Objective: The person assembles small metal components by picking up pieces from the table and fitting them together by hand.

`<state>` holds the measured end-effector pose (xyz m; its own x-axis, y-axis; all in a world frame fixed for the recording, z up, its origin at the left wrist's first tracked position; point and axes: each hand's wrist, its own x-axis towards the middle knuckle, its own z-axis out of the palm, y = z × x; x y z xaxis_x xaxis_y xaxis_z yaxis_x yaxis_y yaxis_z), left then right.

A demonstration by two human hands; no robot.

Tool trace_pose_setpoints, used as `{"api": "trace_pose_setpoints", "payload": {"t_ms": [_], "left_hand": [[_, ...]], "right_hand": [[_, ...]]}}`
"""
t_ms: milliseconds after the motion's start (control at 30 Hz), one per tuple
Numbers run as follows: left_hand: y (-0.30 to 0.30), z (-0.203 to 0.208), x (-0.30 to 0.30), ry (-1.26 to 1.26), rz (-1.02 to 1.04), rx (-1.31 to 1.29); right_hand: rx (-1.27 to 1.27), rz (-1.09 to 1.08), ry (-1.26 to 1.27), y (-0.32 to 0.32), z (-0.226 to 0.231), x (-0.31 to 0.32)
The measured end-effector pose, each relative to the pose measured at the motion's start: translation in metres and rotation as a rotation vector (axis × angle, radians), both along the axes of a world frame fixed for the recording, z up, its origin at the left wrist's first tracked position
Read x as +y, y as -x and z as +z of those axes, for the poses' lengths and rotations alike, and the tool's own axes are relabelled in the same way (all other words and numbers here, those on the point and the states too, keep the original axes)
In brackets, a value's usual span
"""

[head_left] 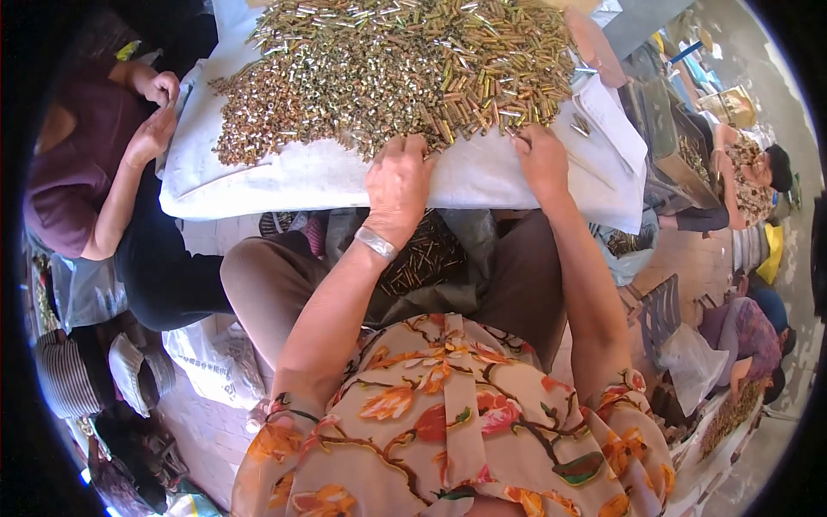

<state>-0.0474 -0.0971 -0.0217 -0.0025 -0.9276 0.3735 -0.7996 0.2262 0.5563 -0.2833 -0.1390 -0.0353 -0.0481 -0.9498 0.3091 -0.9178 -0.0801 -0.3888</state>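
Note:
A wide heap of small metal parts covers the white cloth (258, 189) on the table before me. Short, nut-like pieces (362, 86) fill its middle, coppery ones (258, 108) lie at the left, and slim, gold-coloured metal tubes or studs (508, 69) spread over the right and back. At the heap's near edge, my left hand (399, 179) is closed, its fingers curled down among the parts. To its right, my right hand (543, 162) is closed in a pinch beside the slim pieces. What either hand holds is hidden by the fingers.
Between my knees sits a dark bag (426, 258) of slim metal pieces. A white pad (610, 121) and a few loose pieces (580, 127) lie on the cloth's right side. One person (86, 181) sits close at the left; others work at the far right. A white plastic bag (215, 362) stands on the floor.

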Motion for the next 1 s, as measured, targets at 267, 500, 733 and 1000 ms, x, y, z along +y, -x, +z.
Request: {"api": "trace_pose_setpoints", "payload": {"t_ms": [267, 500, 733, 1000], "left_hand": [[-0.006, -0.006, 0.000, 0.175, -0.082, -0.154], [-0.020, -0.001, 0.011, 0.168, -0.180, -0.043], [-0.037, 0.012, 0.070, -0.530, -0.283, 1.263], [-0.041, 0.027, 0.104, -0.516, -0.312, 1.596]], "right_hand": [[-0.067, 0.092, -0.103, -0.012, 0.017, 0.026], [-0.854, 0.227, -0.434, -0.040, 0.045, 0.065], [-0.766, 0.334, -0.257, -0.084, 0.074, 0.100], [-1.156, 0.442, -0.249, -0.114, 0.079, 0.128]]}}
